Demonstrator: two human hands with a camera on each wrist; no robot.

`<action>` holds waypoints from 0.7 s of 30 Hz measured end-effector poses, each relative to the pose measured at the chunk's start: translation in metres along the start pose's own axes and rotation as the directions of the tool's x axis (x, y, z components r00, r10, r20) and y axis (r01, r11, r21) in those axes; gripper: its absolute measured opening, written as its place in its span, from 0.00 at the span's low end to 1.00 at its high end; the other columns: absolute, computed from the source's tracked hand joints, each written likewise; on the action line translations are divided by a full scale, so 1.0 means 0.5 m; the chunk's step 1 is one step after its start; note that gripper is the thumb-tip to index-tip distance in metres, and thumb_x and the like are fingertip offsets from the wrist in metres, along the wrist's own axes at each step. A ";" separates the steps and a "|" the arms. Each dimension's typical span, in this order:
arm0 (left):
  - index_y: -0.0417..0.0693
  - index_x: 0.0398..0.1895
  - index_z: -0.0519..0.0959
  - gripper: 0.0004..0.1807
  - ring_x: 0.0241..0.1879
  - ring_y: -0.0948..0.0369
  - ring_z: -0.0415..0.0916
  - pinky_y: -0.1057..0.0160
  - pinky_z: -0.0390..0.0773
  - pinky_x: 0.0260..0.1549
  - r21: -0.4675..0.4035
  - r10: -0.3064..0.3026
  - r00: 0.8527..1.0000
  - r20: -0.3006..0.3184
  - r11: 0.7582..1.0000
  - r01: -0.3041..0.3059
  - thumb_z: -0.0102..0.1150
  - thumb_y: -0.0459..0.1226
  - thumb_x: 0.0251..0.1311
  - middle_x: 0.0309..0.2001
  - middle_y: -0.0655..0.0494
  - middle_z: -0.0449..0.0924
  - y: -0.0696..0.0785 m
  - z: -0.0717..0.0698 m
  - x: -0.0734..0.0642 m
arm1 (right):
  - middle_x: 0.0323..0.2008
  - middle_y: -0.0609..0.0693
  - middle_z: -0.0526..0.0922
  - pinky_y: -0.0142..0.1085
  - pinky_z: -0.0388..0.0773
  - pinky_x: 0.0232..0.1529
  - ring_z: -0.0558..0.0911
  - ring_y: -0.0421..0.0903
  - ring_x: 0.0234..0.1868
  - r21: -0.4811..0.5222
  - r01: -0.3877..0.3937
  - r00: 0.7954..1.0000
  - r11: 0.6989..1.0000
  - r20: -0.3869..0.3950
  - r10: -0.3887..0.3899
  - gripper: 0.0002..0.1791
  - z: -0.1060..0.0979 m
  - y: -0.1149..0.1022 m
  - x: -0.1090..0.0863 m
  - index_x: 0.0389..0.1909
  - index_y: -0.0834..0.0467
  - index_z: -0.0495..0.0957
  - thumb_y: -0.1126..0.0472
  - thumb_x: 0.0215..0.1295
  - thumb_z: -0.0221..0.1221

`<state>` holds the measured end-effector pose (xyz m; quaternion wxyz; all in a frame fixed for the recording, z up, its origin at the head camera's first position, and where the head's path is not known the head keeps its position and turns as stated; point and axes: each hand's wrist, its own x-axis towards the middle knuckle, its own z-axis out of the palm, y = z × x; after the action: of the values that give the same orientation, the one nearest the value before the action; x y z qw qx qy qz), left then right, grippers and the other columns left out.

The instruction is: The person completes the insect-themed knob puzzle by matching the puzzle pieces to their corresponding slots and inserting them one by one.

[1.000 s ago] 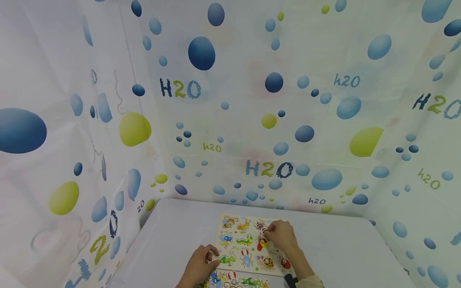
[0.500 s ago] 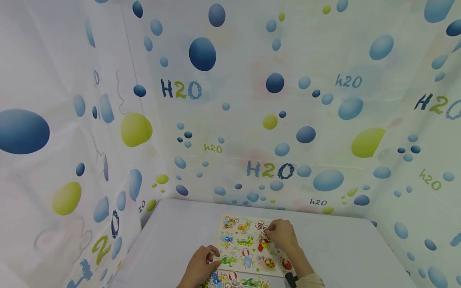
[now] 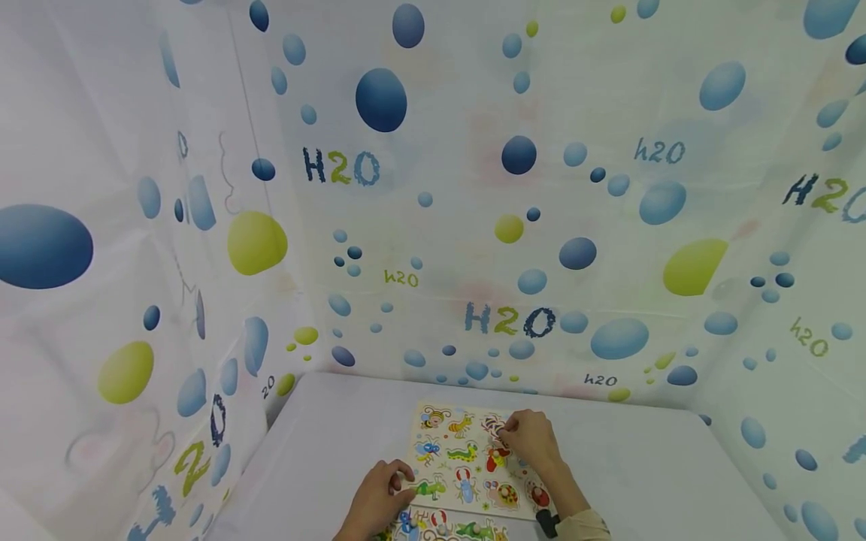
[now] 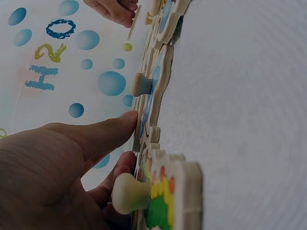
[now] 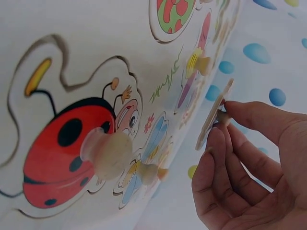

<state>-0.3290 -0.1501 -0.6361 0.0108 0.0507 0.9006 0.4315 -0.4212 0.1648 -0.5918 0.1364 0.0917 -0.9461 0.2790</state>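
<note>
Wooden and best managed by the knob (image 5: 223, 117): see the piece (image 5: 212, 114) pinched that way in the right hand (image 3: 534, 439), thumb against fingers, above the far right part of the board (image 5: 96, 24), apparently off it. Keep the pinch centred, tilt as little as possible and move straight; steady the board with the left hand (image 3: 373, 497), now at its near left edge, thumb and fingers apart. Compare with a second ago: much the same placing, but pale, reddish stripes (image 3: 492, 425) beside the pinch instead of dark purple ones.
</note>
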 end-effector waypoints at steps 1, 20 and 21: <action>0.57 0.41 0.81 0.10 0.30 0.61 0.63 0.64 0.64 0.29 -0.001 0.001 1.000 0.000 1.000 -0.001 0.73 0.44 0.62 0.33 0.57 0.67 0.000 0.000 0.000 | 0.18 0.40 0.78 0.34 0.71 0.21 0.73 0.38 0.18 0.001 0.000 1.000 1.000 0.001 0.000 0.10 0.001 0.000 0.001 0.23 0.53 0.84 0.60 0.58 0.75; 0.56 0.41 0.81 0.10 0.30 0.62 0.63 0.64 0.63 0.29 -0.003 -0.003 1.000 -0.002 1.000 0.003 0.72 0.43 0.62 0.33 0.57 0.67 0.007 -0.003 -0.006 | 0.17 0.40 0.77 0.35 0.71 0.21 0.73 0.38 0.18 0.004 -0.008 1.000 1.000 0.016 0.008 0.10 0.014 0.002 0.015 0.22 0.53 0.83 0.61 0.58 0.74; 0.56 0.41 0.81 0.10 0.30 0.62 0.63 0.64 0.63 0.30 -0.005 -0.005 1.000 -0.001 1.000 0.005 0.72 0.43 0.62 0.33 0.57 0.67 0.008 -0.003 -0.007 | 0.17 0.40 0.77 0.35 0.71 0.21 0.73 0.39 0.18 0.000 -0.006 1.000 1.000 0.017 0.006 0.10 0.014 0.002 0.016 0.22 0.53 0.83 0.61 0.57 0.74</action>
<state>-0.3252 -0.1492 -0.6319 0.0113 0.0483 0.8996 0.4338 -0.4306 0.1611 -0.5956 0.1276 0.0912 -0.9475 0.2787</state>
